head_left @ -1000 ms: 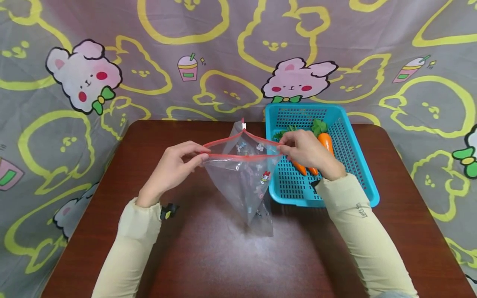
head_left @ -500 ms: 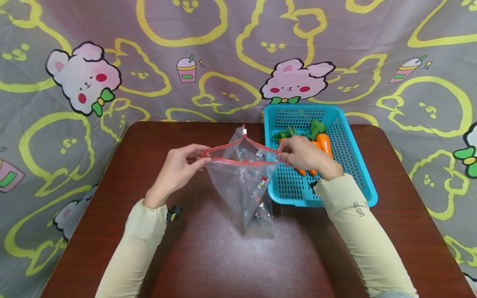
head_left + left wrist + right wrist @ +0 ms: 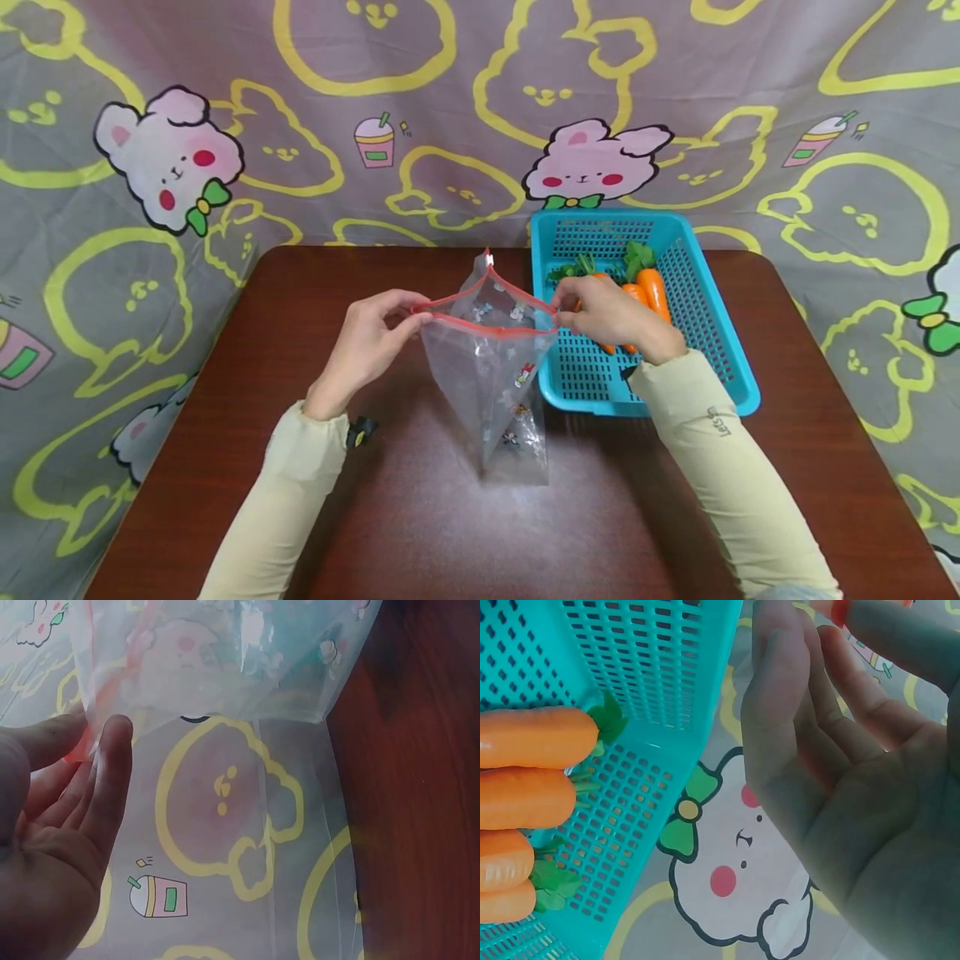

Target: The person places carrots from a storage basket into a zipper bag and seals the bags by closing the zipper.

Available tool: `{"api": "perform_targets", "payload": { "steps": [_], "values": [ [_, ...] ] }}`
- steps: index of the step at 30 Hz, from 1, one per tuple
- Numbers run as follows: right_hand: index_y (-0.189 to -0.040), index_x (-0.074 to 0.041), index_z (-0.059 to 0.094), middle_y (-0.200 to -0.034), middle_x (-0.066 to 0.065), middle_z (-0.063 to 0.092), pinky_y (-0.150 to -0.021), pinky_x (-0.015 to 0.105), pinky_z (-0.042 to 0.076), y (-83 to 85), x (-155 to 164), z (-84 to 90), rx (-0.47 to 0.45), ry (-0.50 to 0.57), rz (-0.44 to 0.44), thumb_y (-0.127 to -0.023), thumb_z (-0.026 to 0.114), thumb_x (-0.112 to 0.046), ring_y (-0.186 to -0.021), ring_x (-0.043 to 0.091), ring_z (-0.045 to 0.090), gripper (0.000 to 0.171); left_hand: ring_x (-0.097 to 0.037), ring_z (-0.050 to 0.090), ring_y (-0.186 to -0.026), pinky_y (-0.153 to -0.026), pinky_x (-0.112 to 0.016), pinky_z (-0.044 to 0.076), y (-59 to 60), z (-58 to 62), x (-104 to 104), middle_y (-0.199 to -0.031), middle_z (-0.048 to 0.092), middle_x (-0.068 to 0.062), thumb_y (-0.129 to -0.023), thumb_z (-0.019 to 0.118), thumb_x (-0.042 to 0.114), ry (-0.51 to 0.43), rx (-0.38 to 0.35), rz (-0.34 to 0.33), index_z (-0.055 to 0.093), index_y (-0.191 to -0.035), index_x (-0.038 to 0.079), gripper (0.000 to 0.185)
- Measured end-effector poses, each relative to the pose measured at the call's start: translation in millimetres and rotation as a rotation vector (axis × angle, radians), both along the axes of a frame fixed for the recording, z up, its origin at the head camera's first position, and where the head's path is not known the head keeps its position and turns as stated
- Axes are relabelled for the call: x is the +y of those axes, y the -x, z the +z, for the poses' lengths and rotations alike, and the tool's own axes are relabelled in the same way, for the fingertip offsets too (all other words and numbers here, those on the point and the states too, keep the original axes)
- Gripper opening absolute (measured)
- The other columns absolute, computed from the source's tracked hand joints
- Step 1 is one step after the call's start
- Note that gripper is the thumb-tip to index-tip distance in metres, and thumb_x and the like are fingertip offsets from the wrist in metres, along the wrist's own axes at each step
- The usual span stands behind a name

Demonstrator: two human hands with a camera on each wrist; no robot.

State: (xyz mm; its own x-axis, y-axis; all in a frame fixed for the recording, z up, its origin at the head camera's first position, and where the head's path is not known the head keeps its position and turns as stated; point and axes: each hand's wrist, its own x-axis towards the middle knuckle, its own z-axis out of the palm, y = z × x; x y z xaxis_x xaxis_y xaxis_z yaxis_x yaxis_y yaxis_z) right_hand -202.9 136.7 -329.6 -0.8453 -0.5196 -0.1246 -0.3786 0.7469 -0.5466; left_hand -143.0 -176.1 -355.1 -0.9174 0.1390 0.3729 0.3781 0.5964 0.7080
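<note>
Left hand (image 3: 371, 337) is pinching the left end of the red zip rim of a clear printed zipper bag (image 3: 495, 375); right hand (image 3: 603, 312) is pinching the right end. Bag is hanging between both grips, mouth gaping upward, long axis dropping to the brown table (image 3: 420, 517). Toy carrots (image 3: 648, 292) are lying in the blue basket (image 3: 720, 333) just beyond the right hand, nearer it; nothing is standing between.

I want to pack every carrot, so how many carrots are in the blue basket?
4, seen from the right wrist, lying side by side in the basket: carrot one, two, three, four. The head view shows fewer; the right hand covers some.
</note>
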Motion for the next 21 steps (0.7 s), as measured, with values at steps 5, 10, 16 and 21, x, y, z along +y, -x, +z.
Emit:
{"api": "perform_targets", "payload": {
  "steps": [5, 10, 16, 21],
  "values": [
    [-0.1, -0.01, 0.064, -0.088, 0.005, 0.067, -0.066, 0.031, 0.048, 0.0, -2, 0.3, 0.017, -0.002, 0.005, -0.092, 0.063, -0.019, -0.073, 0.02, 0.055, 0.012, -0.011, 0.061, -0.075, -0.065, -0.02, 0.05, 0.8, -0.1, 1, -0.087, 0.071, -0.001, -0.083, 0.077, 0.017, 0.019, 0.027, 0.032, 0.071, -0.103, 0.011, 0.022],
    [-0.105, -0.009, 0.064, -0.094, 0.005, 0.068, -0.071, 0.033, 0.051, 1.2, -3, 1.4, 0.01, 0.003, -0.005, -0.094, 0.063, -0.023, -0.079, 0.021, 0.057, 0.018, -0.011, 0.061, -0.08, -0.07, -0.021, 0.05, 2.5, 0.9, 4, -0.09, 0.071, -0.001, -0.082, 0.077, 0.018, 0.007, 0.037, 0.026, 0.071, -0.103, 0.012, 0.023],
    [-0.107, -0.009, 0.063, -0.1, 0.007, 0.067, -0.076, 0.036, 0.052, 2.1, -2, 3.6, -0.01, 0.008, -0.016, -0.095, 0.061, -0.026, -0.084, 0.023, 0.059, 0.021, -0.011, 0.06, -0.079, -0.068, -0.022, 0.049, 4.5, 1.8, 8, -0.091, 0.07, 0.0, -0.082, 0.077, 0.017, -0.004, 0.049, 0.012, 0.072, -0.104, 0.012, 0.022],
    [-0.108, -0.009, 0.063, -0.102, 0.008, 0.067, -0.076, 0.037, 0.052, 1.5, 0, 4.8, 0.002, 0.012, -0.015, -0.095, 0.06, -0.028, -0.086, 0.023, 0.058, 0.023, -0.01, 0.059, -0.079, -0.067, -0.021, 0.048, 5.3, 2.6, 10, -0.089, 0.07, 0.001, -0.082, 0.077, 0.016, -0.004, 0.056, 0.007, 0.073, -0.103, 0.013, 0.022]
  ]
}}
